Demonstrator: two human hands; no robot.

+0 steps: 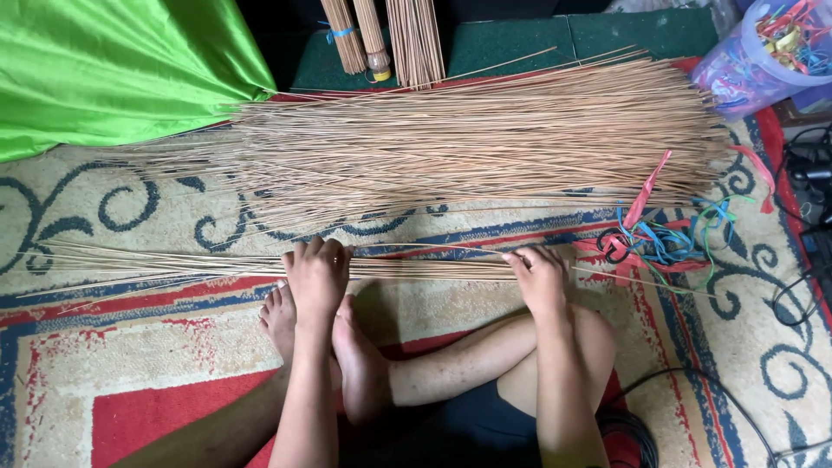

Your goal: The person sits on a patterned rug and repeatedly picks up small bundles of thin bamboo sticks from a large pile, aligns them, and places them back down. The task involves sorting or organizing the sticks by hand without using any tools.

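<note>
Just below the large stick pile [468, 143], my left hand [317, 276] and right hand [539, 279] grip a thin stick bundle [217, 264], fingers curled together.

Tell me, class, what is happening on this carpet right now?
A person sits cross-legged on a patterned carpet. Both hands, left hand and right hand, press on a thin bundle of sticks lying across in front of the feet. A much larger pile of sticks lies beyond, with coloured ties at its right.
</note>
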